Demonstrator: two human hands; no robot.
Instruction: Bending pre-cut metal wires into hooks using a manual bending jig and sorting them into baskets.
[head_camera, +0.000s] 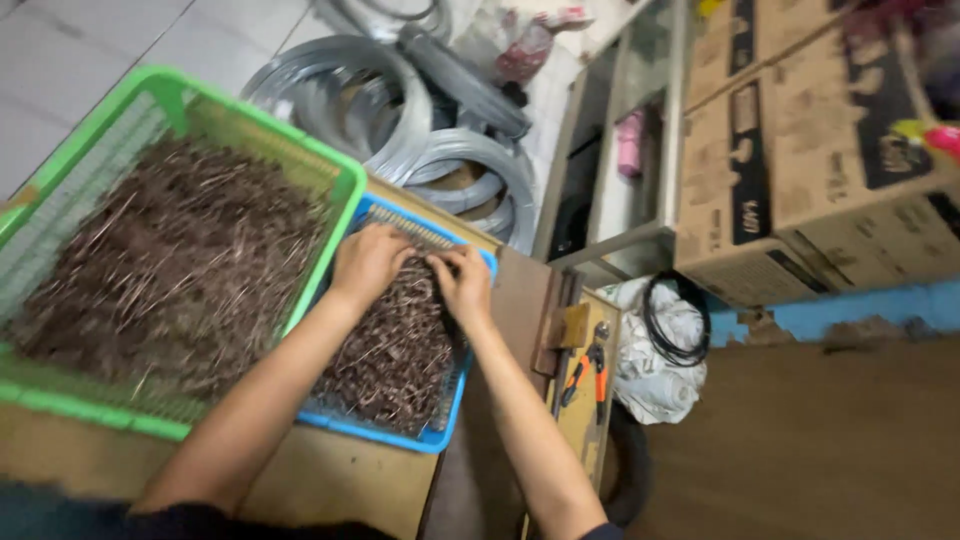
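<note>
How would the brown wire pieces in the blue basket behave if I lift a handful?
The wire pieces look thin and stiff, so they would probably keep their shape. They lie crossed and tangled, so a handful may drag neighbours along. Some could slip between the fingers of the left hand or right hand into the blue basket.

- Wooden surface (340, 480), brown, worn, fills the lower left.
- Green basket (330, 165) at 9 o'clock, full of thin brown wire bits.
- Blue basket (445, 425) just right of it, touching, same wire bits inside; both hands rest in it.
- Orange-handled pliers (590, 372) at 3 o'clock on the surface's right strip.
- Metal block (566, 327) just above the pliers.
- Tiled floor (70, 60) at 11 o'clock; grey wire coils (400, 130) lie on it at 12.
</note>
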